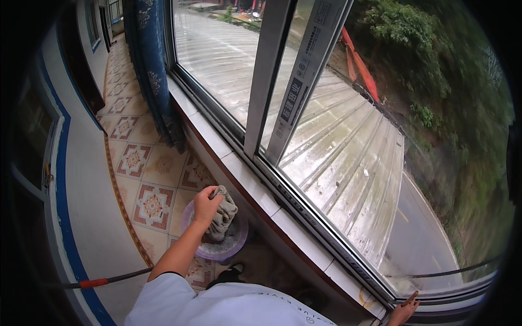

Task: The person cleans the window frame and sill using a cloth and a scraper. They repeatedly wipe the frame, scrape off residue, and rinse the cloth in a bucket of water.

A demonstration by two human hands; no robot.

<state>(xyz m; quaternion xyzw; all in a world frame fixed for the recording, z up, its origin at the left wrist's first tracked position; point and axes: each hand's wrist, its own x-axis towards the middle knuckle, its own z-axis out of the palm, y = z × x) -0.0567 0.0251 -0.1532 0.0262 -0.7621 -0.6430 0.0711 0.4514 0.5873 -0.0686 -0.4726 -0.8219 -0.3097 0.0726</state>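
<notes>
My left hand [206,205] grips a wrinkled grey cloth [225,216], which hangs down over a purple plastic basin [244,240]. Foamy water [222,246] shows inside the basin, and the cloth's lower end reaches down to it. A short dark piece pokes out by my left thumb; what it is cannot be made out. At the lower right, my right hand [403,313] is beside the bottom corner of the aluminium window frame [383,287]. Something narrow and brown shows at its fingers, too small to name surely.
A white-tiled sill [253,187] runs along the sliding window. Outside lie a corrugated roof [338,171] and a road [416,232]. A blue curtain [149,73] hangs on the left above the patterned tile floor [153,203]. A pole with a red section [94,282] crosses the lower left.
</notes>
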